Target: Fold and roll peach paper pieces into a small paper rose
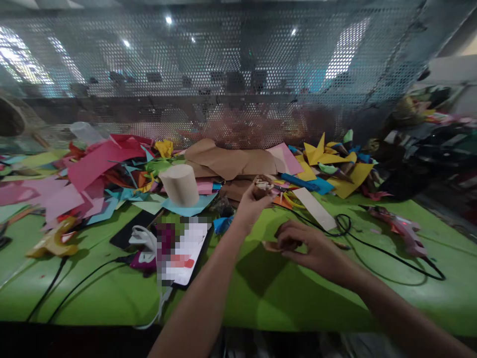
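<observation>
My left hand (250, 208) is raised over the middle of the table, its fingers closed round a small brown, rounded paper piece (264, 183) with pale bits on its upper side. What exactly that piece is, I cannot make out. Lower and to the right, my right hand (303, 242) pinches a small scrap of brown paper (271, 246) just above the green tabletop (276, 298). A long cream strip of card (316, 209) lies beyond the right hand. Brown paper sheets (234, 161) are heaped behind the left hand.
A pink glue gun (400, 228) with a black cord lies at the right, a yellow glue gun (55, 241) at the left. Near my left forearm are a phone (190, 251) and a purple plug adapter (143, 258). A cream roll (181, 185) stands before coloured paper scraps and a perforated panel (238, 59).
</observation>
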Tool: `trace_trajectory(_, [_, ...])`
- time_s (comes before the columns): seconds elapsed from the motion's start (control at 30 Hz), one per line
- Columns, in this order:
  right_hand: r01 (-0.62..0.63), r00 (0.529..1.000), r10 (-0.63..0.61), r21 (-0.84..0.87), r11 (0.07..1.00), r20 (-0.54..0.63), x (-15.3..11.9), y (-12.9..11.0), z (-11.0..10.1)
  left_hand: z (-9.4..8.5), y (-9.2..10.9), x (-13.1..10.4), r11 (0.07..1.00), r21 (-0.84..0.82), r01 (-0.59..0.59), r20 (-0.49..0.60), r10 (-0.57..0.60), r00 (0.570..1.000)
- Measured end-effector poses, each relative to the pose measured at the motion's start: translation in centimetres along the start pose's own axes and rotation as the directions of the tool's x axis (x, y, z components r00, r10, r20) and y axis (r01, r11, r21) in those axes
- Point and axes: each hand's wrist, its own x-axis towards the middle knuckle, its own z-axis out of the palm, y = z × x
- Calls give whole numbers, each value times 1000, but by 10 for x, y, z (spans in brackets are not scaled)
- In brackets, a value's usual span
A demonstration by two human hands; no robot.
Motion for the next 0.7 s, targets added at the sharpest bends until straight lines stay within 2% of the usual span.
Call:
trace_trajectory(0.07, [-74, 989, 97, 198, 977, -109, 1, 4, -12, 1, -3, -2, 998, 28, 57, 36, -58, 998])
trace_trajectory(0.13, [-112, 957, 207, 399, 910, -204, 2, 7, -22, 2, -8, -3, 994, 41, 99, 76, -102, 992])
trace_trajectory(0.23, [-38, 902, 299, 630, 775, -313, 6, 12, -30, 3, -14, -5, 991, 37, 132, 119, -135, 984])
trace_trajectory(0.3, [28, 868, 331, 702, 711, -370, 9, 16, -31, 3, -16, -5, 988, 45, 146, 85, -149, 985])
trace_trajectory(0.4, [53, 830, 390, 752, 657, -399, 11, 23, -34, 1, -17, -2, 989, 70, 129, -28, -127, 991])
trace_trajectory(0.5, [73, 822, 380, 741, 668, -423, 13, 24, -41, 0, -18, 2, 994, 70, 85, -65, -80, 995])
trace_trajectory(0.6, [106, 822, 312, 666, 738, -476, 18, 19, -53, 0, -21, 2, 998, 59, 2, 2, -2, 1000])
trace_trajectory(0.7, [107, 829, 267, 607, 787, -492, 25, 10, -63, 2, -23, -2, 987, 137, -83, 98, 70, 993])
